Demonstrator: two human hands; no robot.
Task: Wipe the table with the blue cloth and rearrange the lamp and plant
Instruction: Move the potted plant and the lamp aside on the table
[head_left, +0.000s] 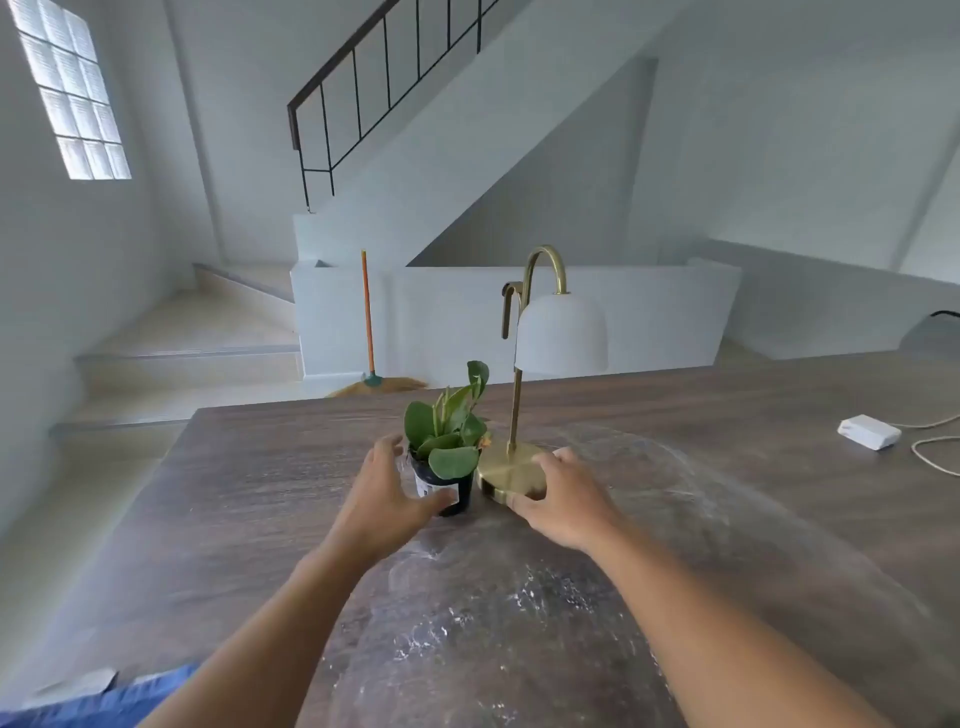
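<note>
A small green plant (450, 431) in a black pot stands near the middle of the brown wooden table (249, 499). Touching its right side is a brass lamp (558, 332) with a white dome shade and a round gold base. My left hand (384, 499) curls around the pot's left side, thumb on its white label. My right hand (563, 499) grips the front right edge of the lamp base. A blue cloth (124, 696) lies at the table's near left corner, partly out of frame. Wet streaks shine on the tabletop in front of me.
A white adapter box (868, 431) with a pale cable lies at the table's right. Beyond the far edge a broom (370, 332) with an orange handle leans on a low white wall below a staircase. Steps rise at the left.
</note>
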